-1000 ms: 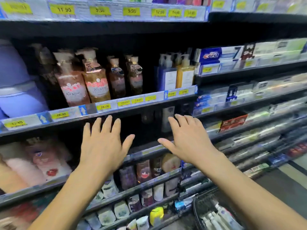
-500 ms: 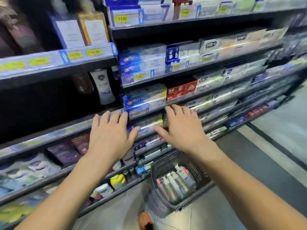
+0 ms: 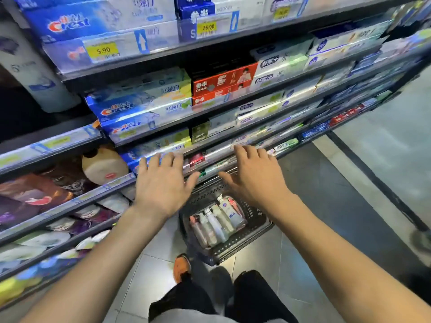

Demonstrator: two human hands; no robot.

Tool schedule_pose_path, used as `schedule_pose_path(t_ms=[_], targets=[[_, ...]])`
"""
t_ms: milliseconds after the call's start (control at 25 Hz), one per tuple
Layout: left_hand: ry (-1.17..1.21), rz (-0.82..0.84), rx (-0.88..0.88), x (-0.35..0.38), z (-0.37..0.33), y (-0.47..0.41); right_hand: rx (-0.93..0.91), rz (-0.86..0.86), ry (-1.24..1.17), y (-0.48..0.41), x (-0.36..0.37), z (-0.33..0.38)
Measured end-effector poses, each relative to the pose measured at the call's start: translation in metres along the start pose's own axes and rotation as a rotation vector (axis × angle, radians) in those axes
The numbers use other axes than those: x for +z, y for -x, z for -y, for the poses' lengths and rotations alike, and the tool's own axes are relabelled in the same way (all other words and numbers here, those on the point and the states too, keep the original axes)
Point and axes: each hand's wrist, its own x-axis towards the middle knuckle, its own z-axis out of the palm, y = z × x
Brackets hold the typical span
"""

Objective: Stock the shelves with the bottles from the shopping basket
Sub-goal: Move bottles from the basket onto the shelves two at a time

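Pump bottles [image 3: 218,223] lie packed together in the black shopping basket [image 3: 256,226] on the floor at lower centre; left hand [image 3: 162,186] and right hand [image 3: 255,180] hover above it, fingers spread, holding nothing; toothpaste boxes [image 3: 140,108] fill the shelves [image 3: 210,43] above

"Crest" on box [image 3: 70,23]; "5.90" tag [image 3: 103,50]
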Motion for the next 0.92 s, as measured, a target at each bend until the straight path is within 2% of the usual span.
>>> schedule_pose_path(t_ms=[160,320,440,600,720,840,920], targets=[[0.013,0.135,-0.06,0.069,-0.045,-0.022,-0.011,0.133,-0.024,-0.031,0.068,-0.046],[0.094,0.27,-0.213,0.147,-0.097,-0.039,-0.064,0.27,-0.045,-0.063,0.144,-0.095],[0.176,0.279,-0.32,0.215,-0.124,-0.05,-0.08,0.368,-0.058,-0.083,0.207,-0.121],[0.294,0.368,-0.466,0.327,-0.142,-0.064,-0.056,0.493,-0.071,-0.105,0.308,-0.139],[0.535,0.421,-0.639,0.425,-0.15,-0.079,0.015,0.546,-0.146,-0.118,0.396,-0.147],[0.886,0.366,-0.889,0.506,-0.163,-0.089,0.104,0.586,-0.236,-0.133,0.477,-0.152],[1.0,0.432,-1.044,0.559,-0.172,-0.099,0.17,0.635,-0.264,-0.147,0.535,-0.155]])
